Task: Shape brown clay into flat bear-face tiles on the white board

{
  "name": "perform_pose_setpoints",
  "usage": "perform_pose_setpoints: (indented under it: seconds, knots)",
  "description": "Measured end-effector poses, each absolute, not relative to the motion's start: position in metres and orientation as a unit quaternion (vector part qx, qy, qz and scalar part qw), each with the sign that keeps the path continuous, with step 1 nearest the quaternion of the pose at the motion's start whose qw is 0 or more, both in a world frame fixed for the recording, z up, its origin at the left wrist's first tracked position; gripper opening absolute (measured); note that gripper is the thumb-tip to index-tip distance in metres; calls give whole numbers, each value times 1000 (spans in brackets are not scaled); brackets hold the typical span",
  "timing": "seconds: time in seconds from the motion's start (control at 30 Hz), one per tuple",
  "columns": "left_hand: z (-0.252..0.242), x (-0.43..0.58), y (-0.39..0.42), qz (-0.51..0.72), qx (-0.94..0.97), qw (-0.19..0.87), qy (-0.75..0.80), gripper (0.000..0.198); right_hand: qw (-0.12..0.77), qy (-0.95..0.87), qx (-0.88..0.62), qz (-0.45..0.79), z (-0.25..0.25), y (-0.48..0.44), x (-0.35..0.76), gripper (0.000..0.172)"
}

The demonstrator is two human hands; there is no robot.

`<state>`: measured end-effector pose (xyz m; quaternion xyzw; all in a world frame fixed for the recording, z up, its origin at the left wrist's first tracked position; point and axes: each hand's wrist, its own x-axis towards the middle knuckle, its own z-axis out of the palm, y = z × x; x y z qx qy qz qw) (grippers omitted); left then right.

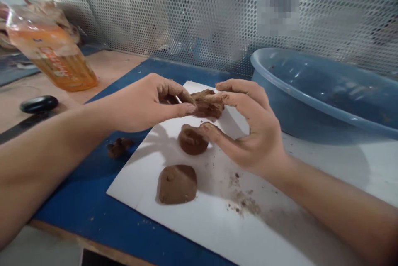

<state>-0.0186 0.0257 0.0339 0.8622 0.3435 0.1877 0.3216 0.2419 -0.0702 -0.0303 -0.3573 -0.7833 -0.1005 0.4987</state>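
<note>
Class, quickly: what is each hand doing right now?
Left hand: closed, pinching the torn lump of brown clay.
Right hand: open, fingers touching that lump and the round clay piece.

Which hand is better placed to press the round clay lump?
Probably the right hand: its thumb touches the round clay lump, while the left hand is busy on the torn clay piece above.

Head-worn view, looking forward and down from just behind the person's left forearm and right forearm, which enter at lower left and lower right. Close on the white board on the blue worktop; perforated metal screen across the top of frame.
</note>
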Motion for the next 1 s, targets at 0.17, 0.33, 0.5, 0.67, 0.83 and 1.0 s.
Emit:
perform_pose_setpoints:
  seconds: [0.17, 0.33, 0.5, 0.67, 0.83, 1.0]
  knots:
    - [36, -2, 0, 216, 809, 451, 309, 28, 487, -790, -350, -124, -29, -72, 238, 33]
    - [29, 0, -2, 228, 790, 482, 303, 30, 505, -784, -341, -117, -23, -75, 234, 24]
    - [29, -5, 0, 227, 780, 516, 271, 30, 508, -783, -339, -117, -16, -76, 239, 17]
    - [34, -4, -6, 227, 769, 533, 269, 32, 520, -776, -331, -132, -8, -77, 245, 13]
    - [34, -2, -7, 225, 717, 602, 270, 40, 507, -770, -358, -147, -7, -76, 252, 19]
    - [33, -5, -3, 187, 670, 678, 239, 55, 500, -766, -363, -177, -7, -72, 257, 23]
